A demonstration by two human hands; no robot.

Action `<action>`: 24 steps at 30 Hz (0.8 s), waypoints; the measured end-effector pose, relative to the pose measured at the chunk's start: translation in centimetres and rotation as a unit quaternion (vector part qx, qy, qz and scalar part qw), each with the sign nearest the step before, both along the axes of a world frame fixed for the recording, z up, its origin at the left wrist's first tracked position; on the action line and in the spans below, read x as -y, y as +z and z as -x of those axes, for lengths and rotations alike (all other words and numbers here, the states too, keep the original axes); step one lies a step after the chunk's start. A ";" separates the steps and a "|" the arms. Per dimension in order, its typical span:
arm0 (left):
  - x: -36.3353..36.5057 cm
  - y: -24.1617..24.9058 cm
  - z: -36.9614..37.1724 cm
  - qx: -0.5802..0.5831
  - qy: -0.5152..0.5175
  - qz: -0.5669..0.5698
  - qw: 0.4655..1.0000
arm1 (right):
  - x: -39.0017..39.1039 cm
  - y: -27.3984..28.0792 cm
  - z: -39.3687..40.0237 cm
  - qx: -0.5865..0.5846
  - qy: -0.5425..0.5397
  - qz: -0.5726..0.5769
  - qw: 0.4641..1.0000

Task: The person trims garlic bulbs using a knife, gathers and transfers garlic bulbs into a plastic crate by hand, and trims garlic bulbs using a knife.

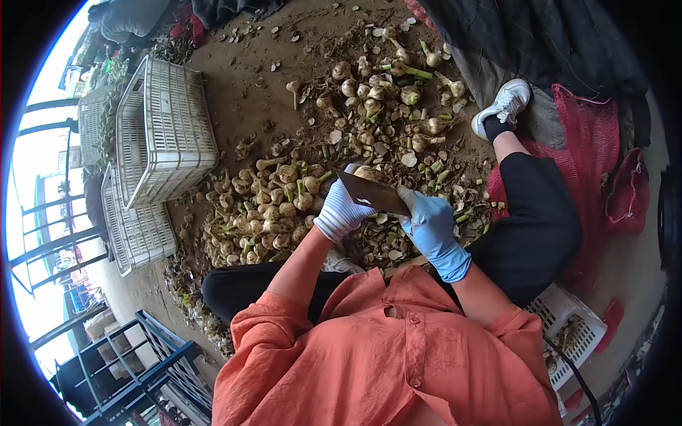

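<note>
My left hand point(342, 211), in a white and blue striped glove, is closed around something mostly hidden behind a flat, wide blade point(373, 194); a garlic bulb point(367, 172) shows just beyond the blade. My right hand point(430, 226), in a light blue glove, grips the blade's right end. Below and left of my left hand lies a pile of garlic bulbs point(273, 202) with short stems. More garlic bulbs point(372, 106), some with long stems, are scattered on the ground ahead among cut stems and peelings.
White plastic crates point(181, 113) stand at the left. A white basket point(568, 326) is at the lower right. Red mesh bags point(586, 142) and dark cloth point(526, 35) lie at the right. My outstretched leg ends in a white shoe point(503, 108). Blue metal railings point(153, 355) are at the lower left.
</note>
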State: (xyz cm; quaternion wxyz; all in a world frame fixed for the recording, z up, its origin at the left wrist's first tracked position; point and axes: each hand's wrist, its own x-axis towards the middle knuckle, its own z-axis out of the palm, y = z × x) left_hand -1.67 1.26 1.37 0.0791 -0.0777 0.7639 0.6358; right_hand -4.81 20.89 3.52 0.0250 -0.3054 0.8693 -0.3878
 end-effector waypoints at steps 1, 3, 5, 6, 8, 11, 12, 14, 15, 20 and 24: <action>0.1 0.1 -0.3 -0.023 -0.008 0.016 1.000 | 0.1 0.2 -0.3 -0.002 0.002 0.001 1.000; 0.4 0.4 -0.8 -0.049 -0.015 0.033 0.998 | 0.3 0.5 -0.6 -0.059 0.019 -0.020 0.998; -0.1 2.2 -1.1 -0.035 -0.013 0.068 0.997 | 0.0 -1.9 -0.4 -0.068 0.006 -0.008 0.998; -0.8 3.5 -1.3 0.040 0.022 0.047 0.998 | -0.3 -3.6 -0.6 -0.072 -0.009 0.004 0.997; -1.2 4.6 -1.6 -0.028 0.028 -0.071 0.997 | -1.4 -7.3 0.8 0.063 -0.092 -0.178 0.978; 1.6 4.0 -0.6 -0.131 -0.020 0.156 0.979 | -0.9 -5.8 1.0 0.044 -0.126 -0.150 0.980; 2.0 3.4 -0.6 -0.094 -0.012 0.330 0.939 | -1.2 -5.8 0.9 0.043 -0.138 -0.106 0.984; 2.4 3.6 -0.5 -0.071 -0.010 0.363 0.929 | -1.2 -5.3 1.1 0.065 -0.148 -0.030 0.986; 2.6 3.1 -0.7 -0.087 -0.011 0.347 0.934 | -1.0 -5.2 0.7 0.070 -0.148 -0.032 0.986; 1.9 1.0 -1.9 0.037 0.157 -0.282 0.946 | 0.0 -3.2 0.4 0.091 -0.123 0.021 0.988; 0.8 -0.8 -3.1 0.046 0.208 -0.376 0.902 | 0.5 -1.9 0.1 0.100 -0.088 0.058 0.989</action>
